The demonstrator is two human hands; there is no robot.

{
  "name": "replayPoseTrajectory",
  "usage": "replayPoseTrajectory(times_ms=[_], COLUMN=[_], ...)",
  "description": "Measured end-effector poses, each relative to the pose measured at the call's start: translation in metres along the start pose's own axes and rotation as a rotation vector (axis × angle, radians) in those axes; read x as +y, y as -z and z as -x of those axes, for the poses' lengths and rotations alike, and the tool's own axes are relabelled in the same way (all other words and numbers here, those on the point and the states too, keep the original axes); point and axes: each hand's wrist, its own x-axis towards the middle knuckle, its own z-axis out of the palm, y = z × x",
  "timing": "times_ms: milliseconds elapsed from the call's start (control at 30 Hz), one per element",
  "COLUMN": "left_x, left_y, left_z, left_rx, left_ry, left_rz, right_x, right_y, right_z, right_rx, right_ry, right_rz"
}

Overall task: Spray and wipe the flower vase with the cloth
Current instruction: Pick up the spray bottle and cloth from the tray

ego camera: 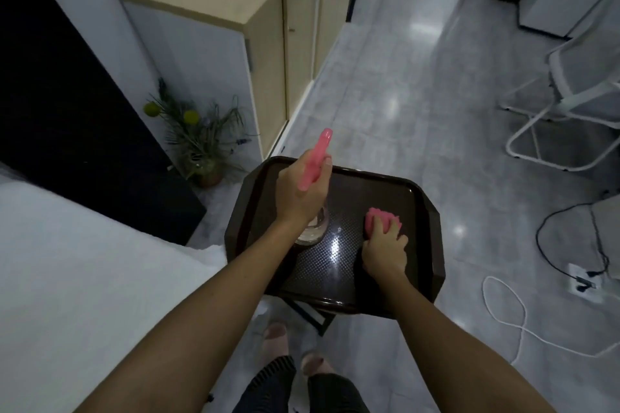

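My left hand (300,191) grips a pink spray bottle (315,157) by its neck above a dark brown tray (422,198); the clear bottle body (313,228) shows below my wrist, close to the tray surface. My right hand (385,245) holds a pink cloth (382,218) against the right part of the tray. A flower vase (208,171) with green stems and yellow round blooms stands on the floor to the left of the tray, next to a cabinet.
A beige cabinet (235,10) runs along the wall at the back left. A white bed surface (84,261) lies to my left. A white folding chair (570,104) and cables (503,305) lie on the grey floor at right.
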Motion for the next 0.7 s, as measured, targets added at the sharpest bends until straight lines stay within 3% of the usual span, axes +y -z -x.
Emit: replayPoseTrajectory(times_ms=[200,367,700], left_x=[0.012,0.033,0.094], left_y=[-0.001,0.021,0.152], left_z=[0.015,0.041,0.096], left_rx=[0.159,0.292,0.645], left_ry=[-0.002,0.052,-0.036], left_rz=[0.077,0.16,0.151], right_x=[0.016,0.013,-0.119], right_y=[0.024,0.054,0.067], right_z=[-0.005,-0.011,0.043], right_rx=[-0.097,-0.156,-0.173], right_ry=[0.102,0.285,0.85], right_rz=[-0.201,-0.165,-0.108])
